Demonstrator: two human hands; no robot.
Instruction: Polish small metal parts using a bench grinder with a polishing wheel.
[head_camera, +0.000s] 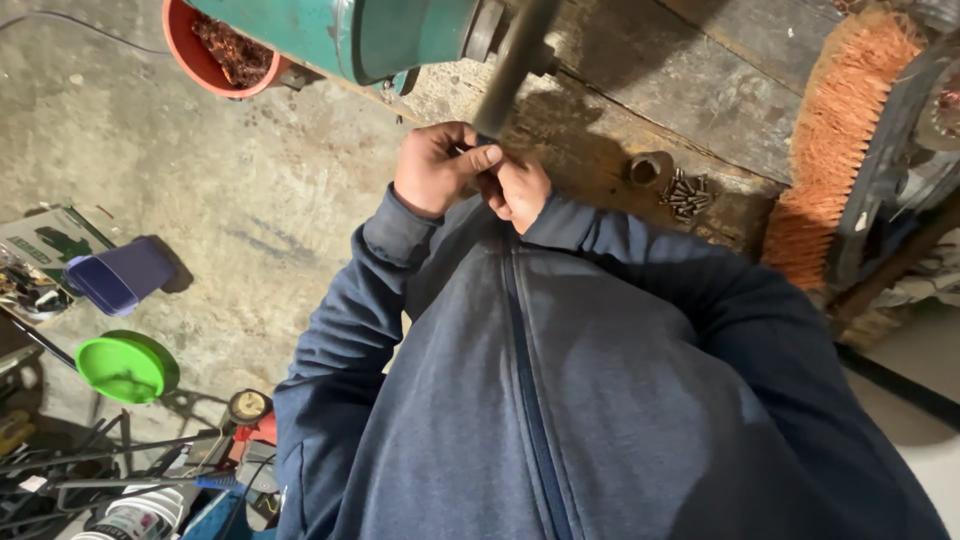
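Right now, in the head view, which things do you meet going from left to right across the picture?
Blue container → green lid → red bucket → left hand → right hand → metal ring → pile of screws → orange brush.

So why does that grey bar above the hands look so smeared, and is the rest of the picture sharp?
In the head view, the grey bar is streaked with blur, while the left hand and right hand are fairly sharp. The pile of screws is crisp too. Light is dim and warm; the hands cast a dark shadow on the wooden bench, and the lower right falls into shade.
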